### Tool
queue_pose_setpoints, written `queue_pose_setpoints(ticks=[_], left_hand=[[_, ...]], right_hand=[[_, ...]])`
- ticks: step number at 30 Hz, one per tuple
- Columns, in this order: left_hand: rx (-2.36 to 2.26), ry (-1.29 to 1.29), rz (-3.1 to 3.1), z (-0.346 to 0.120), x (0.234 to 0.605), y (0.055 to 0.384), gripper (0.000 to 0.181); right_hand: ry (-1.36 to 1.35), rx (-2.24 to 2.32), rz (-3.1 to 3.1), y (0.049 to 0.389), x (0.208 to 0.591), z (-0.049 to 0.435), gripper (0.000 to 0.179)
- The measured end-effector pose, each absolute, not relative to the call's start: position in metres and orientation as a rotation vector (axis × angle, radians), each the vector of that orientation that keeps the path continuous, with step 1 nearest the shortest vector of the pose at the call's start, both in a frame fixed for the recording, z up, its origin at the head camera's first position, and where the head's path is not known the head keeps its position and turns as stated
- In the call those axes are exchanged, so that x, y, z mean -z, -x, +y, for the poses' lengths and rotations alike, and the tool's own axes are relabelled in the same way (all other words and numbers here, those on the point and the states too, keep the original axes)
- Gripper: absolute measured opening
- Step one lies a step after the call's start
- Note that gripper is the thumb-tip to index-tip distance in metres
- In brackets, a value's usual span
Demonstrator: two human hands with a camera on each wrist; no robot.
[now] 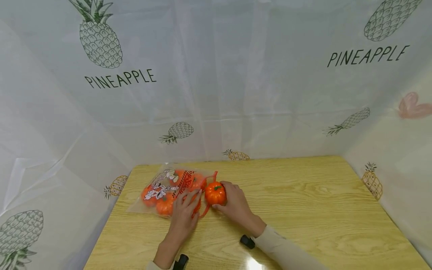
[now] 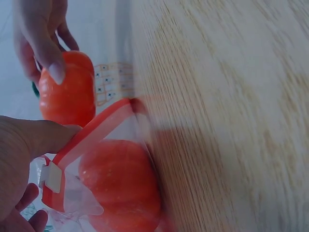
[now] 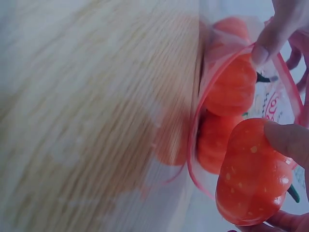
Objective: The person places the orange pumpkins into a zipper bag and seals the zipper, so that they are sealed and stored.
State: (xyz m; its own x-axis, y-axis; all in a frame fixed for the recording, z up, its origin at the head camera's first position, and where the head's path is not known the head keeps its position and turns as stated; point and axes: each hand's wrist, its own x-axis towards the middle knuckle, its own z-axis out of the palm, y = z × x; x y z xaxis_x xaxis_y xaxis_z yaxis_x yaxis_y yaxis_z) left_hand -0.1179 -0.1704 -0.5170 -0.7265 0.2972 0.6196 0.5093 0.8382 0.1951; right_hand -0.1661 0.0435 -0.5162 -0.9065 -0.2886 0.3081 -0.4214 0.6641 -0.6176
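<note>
On the table's left part lies a clear zip bag (image 1: 185, 184) with cartoon print and a red edge. Several orange toy pumpkins (image 1: 164, 205) are inside it. My left hand (image 1: 183, 213) pinches the bag's mouth, its thumb lying along the red rim (image 2: 99, 128) in the left wrist view. My right hand (image 1: 239, 207) grips one orange pumpkin (image 1: 215, 194) with a green stem, right at the mouth. In the right wrist view the mouth gapes, and this held pumpkin (image 3: 253, 174) is in front of the ones inside. A white slider (image 2: 51, 177) sits on the red edge.
The wood-grain table (image 1: 297, 195) stretches to the right of the hands. White sheeting (image 1: 236, 82) printed with pineapples hangs behind the table and along both sides. A black wrist strap part (image 1: 247, 242) shows at the right wrist.
</note>
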Motion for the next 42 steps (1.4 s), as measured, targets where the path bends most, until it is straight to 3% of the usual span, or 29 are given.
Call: queue_pose_setpoints(ticks=[23,42], left_hand=[[0.443,0.595,-2.419,-0.170,0.521,0.119,0.076],[0.454,0.611,-2.451,-0.169,0.518,0.118,0.074]], right_hand=[[-0.470,-0.895,-2.684,0.182,0.530,-0.002,0.077],[-0.407,-0.876,-2.725,0.183,0.530,0.004,0.070]])
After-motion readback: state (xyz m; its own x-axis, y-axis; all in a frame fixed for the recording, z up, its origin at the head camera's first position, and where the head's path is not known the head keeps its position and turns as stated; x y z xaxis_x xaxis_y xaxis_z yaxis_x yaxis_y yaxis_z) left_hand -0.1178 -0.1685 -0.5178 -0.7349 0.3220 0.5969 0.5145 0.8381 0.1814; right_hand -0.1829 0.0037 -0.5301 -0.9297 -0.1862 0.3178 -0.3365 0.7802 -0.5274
